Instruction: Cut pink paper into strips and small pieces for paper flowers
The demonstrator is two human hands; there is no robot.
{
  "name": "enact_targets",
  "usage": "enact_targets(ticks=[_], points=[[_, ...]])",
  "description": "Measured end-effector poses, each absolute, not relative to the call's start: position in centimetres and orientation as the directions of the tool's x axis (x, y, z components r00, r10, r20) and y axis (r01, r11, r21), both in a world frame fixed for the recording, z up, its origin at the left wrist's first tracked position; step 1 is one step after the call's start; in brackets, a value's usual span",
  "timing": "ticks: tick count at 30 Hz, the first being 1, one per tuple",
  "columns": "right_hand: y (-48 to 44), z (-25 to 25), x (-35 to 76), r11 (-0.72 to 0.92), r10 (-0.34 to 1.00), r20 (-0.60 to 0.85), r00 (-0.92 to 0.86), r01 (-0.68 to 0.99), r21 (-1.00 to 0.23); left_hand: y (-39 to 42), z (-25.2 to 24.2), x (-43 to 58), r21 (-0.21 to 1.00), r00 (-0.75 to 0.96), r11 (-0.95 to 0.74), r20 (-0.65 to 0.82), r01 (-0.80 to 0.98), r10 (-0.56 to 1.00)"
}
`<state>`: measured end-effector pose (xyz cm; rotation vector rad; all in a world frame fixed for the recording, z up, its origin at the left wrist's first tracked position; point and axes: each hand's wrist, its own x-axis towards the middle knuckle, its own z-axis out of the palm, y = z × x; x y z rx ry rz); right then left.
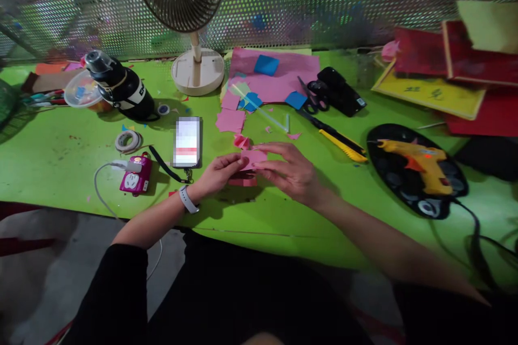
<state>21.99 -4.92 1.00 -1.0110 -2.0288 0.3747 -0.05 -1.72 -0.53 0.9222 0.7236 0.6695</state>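
Currently I'm watching two bare hands working over the green table (60, 145). The left hand (224, 168) is pinching narrow, holding the left end of a small pink paper piece (254, 159) between thumb and fingers. The right hand (297, 172) is reaching in from the other side, fingers part-spread, tips sitting at the paper's right end; whether they're actually gripping, I can't tell. So the piece is sitting between both hands, over the near-middle of the table.

Just beyond it, a folded pink shape (242, 142) is showing; a pink strip (246, 181) is showing just below. A pale wristband (188, 199) is circling the left wrist.

Left of the hands I'm logging a phone (188, 142) with its screen lit, a tape roll (128, 141), a purple power adapter (136, 175) and a tilted-looking black bottle (127, 91). Farther back, a fan (197, 70) is standing beside a large pink sheet (279, 78), with a blue piece (266, 65) lying on it. To the right, I'm noting scissors (311, 98), a yellow-and-black cutter (342, 145), and an orange-yellow glue gun (433, 161) resting on a black tray (375, 159).
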Motion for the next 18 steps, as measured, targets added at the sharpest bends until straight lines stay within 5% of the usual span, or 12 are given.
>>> enact_targets(ticks=[9, 18], points=[[-5.5, -0.1, 20.7, 0.263, 0.964, 0.25, -0.086, 0.219, -0.94, -2.3, -0.2, -0.2, 0.8, 0.629, 0.517, -0.239, -0.304, 0.74], [-5.6, -0.6, 20.4, 0.214, 0.977, 0.204, -0.069, 0.203, -0.955, -2.3, -0.6, 0.3, 0.905, 0.584, 0.375, -0.197, -0.201, 0.788]])
